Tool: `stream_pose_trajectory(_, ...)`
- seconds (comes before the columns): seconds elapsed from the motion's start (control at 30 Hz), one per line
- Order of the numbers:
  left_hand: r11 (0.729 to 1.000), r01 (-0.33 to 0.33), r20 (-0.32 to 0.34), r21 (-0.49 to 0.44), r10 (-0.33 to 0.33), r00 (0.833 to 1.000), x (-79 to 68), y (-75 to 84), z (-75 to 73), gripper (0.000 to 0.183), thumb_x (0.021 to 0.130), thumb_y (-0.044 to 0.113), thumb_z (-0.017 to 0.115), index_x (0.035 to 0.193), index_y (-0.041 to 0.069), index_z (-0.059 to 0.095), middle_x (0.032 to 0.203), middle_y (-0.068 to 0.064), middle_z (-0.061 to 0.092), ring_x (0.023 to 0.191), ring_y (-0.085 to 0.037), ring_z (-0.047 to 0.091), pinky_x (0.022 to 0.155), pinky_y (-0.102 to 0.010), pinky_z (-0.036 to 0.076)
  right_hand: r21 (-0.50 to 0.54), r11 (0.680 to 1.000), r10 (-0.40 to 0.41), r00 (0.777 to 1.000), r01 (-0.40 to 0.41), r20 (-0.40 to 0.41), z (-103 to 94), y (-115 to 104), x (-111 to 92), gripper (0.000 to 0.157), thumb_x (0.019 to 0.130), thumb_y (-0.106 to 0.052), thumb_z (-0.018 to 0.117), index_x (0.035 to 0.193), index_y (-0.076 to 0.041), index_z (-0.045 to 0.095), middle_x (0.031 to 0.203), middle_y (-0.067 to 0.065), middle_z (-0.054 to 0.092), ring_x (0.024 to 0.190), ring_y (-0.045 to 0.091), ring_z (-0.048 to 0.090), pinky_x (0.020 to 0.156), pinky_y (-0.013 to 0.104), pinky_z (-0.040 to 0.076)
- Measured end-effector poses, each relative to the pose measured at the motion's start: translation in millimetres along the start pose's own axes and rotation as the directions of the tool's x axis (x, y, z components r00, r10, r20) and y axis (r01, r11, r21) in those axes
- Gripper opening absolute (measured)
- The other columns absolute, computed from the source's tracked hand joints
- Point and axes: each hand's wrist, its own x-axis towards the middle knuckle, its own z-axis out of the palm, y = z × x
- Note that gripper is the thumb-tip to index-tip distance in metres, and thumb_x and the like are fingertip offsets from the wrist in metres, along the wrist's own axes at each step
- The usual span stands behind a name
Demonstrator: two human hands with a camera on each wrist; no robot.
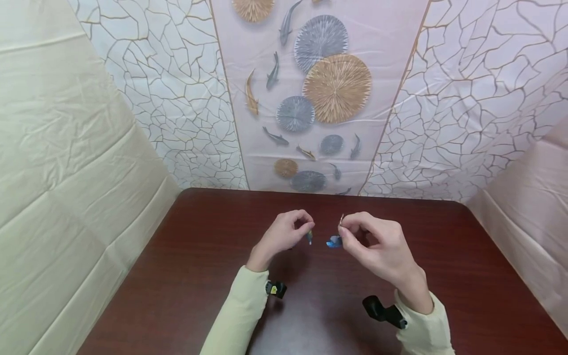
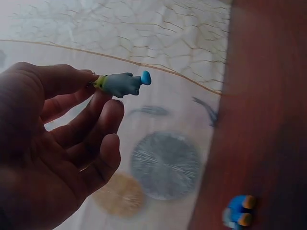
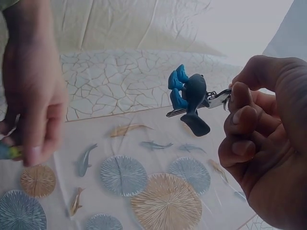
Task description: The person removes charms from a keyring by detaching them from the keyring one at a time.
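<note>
My left hand pinches a small figurine charm at its yellow-green end, between thumb and index finger. Its body is grey-blue with a bright blue tip, and a bit of metal shows at the fingertips. Opposite it, my right hand pinches the metal clasp of a keychain. From that clasp hangs a dark blue animal-shaped figurine with brighter blue parts along one side. Both hands are held above the table, a short gap between the two figurines. The ring end is partly hidden by the right fingers.
The dark reddish-brown table spreads below both hands. Patterned cloth hangs behind its far edge, with plain pale cloth at the left side. A blue object with orange ends appears low in the left wrist view.
</note>
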Motion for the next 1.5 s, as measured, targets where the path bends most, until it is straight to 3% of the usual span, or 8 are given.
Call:
stream_pose_trajectory(0.13,0.997,0.037,0.069,0.061,-0.041,0.997,3.4,-15.6,11.3,0.012,0.091,0.03,0.059,0.095,0.02,0.065,0.08,0.013,0.061,0.069,-0.006,0.053,0.064,-0.022,0.045,0.001,1.0,0.01,1.0,-0.01,0.007,-1.0,-1.4,0.0,0.005,0.082,-0.005,0.062,0.08,-0.002,0.059,0.063,-0.007,0.05,0.053,-0.002,0.041,0.044,0.008,0.03)
stream_pose_trajectory(0.27,0.994,0.086,0.149,0.075,-0.096,0.984,4.7,-26.7,20.3,0.013,0.092,0.029,0.057,0.096,0.019,0.065,0.081,0.013,0.061,0.07,-0.005,0.054,0.066,-0.023,0.046,-0.005,1.0,0.023,1.0,-0.023,0.008,-1.7,-1.9,-0.2,0.007,0.077,0.002,0.063,0.08,-0.003,0.059,0.063,-0.007,0.05,0.053,-0.003,0.042,0.044,0.008,0.03)
stream_pose_trajectory(0.37,0.989,0.111,0.189,0.101,-0.129,0.974,5.0,-32.4,25.4,0.013,0.092,0.029,0.056,0.095,0.02,0.065,0.081,0.013,0.06,0.071,-0.005,0.053,0.067,-0.022,0.045,-0.01,1.0,0.024,1.0,-0.024,0.003,-1.0,0.2,-1.1,0.004,0.082,-0.004,0.063,0.08,-0.003,0.059,0.062,-0.008,0.05,0.052,-0.002,0.041,0.043,0.009,0.03)
stream_pose_trajectory(0.53,0.982,0.14,0.224,0.128,-0.166,0.96,4.7,-38.5,29.8,0.015,0.093,0.03,0.055,0.095,0.019,0.065,0.079,0.011,0.06,0.066,-0.007,0.052,0.061,-0.024,0.044,-0.031,0.999,0.025,1.0,-0.025,0.006,-0.2,5.0,-4.1,0.018,0.088,-0.021,0.058,0.079,-0.005,0.06,0.063,-0.01,0.05,0.052,-0.003,0.041,0.043,0.01,0.03)
stream_pose_trajectory(0.93,0.977,0.141,0.201,0.161,-0.172,0.964,5.6,-47.1,34.5,0.01,0.092,0.028,0.057,0.09,0.021,0.065,0.078,0.012,0.059,0.068,-0.007,0.052,0.064,-0.023,0.044,-0.041,0.999,0.026,1.0,-0.025,0.014,1.3,12.0,-8.2,0.004,0.082,-0.008,0.063,0.079,-0.007,0.06,0.064,-0.01,0.05,0.054,-0.004,0.042,0.044,0.011,0.031)
stream_pose_trajectory(1.2,0.975,0.141,0.157,0.169,-0.168,0.973,5.1,-49.9,35.1,0.012,0.092,0.024,0.056,0.099,0.017,0.065,0.088,0.008,0.063,0.079,-0.007,0.056,0.073,-0.024,0.047,-0.067,0.997,0.025,1.0,-0.024,0.019,3.0,11.4,-7.9,0.016,0.089,-0.022,0.057,0.08,-0.009,0.06,0.064,-0.011,0.049,0.053,-0.005,0.04,0.045,0.009,0.031)
stream_pose_trajectory(1.4,0.982,0.117,0.123,0.145,-0.136,0.983,5.6,-48.9,28.0,0.019,0.094,0.026,0.053,0.105,0.015,0.065,0.089,0.009,0.063,0.08,-0.007,0.057,0.073,-0.025,0.047,-0.056,0.998,0.014,1.0,-0.013,0.025,3.5,14.5,-8.1,0.003,0.082,-0.008,0.062,0.08,-0.008,0.06,0.064,-0.012,0.05,0.054,-0.005,0.041,0.045,0.011,0.032)
stream_pose_trajectory(1.5,0.985,0.12,0.106,0.122,-0.134,0.985,5.3,-46.1,20.4,0.02,0.095,0.028,0.052,0.104,0.016,0.065,0.084,0.008,0.061,0.07,-0.008,0.055,0.067,-0.025,0.046,-0.057,0.998,0.012,1.0,-0.01,0.028,3.8,15.9,-7.9,0.007,0.079,-0.003,0.063,0.081,-0.009,0.06,0.065,-0.012,0.05,0.054,-0.005,0.042,0.045,0.011,0.032)
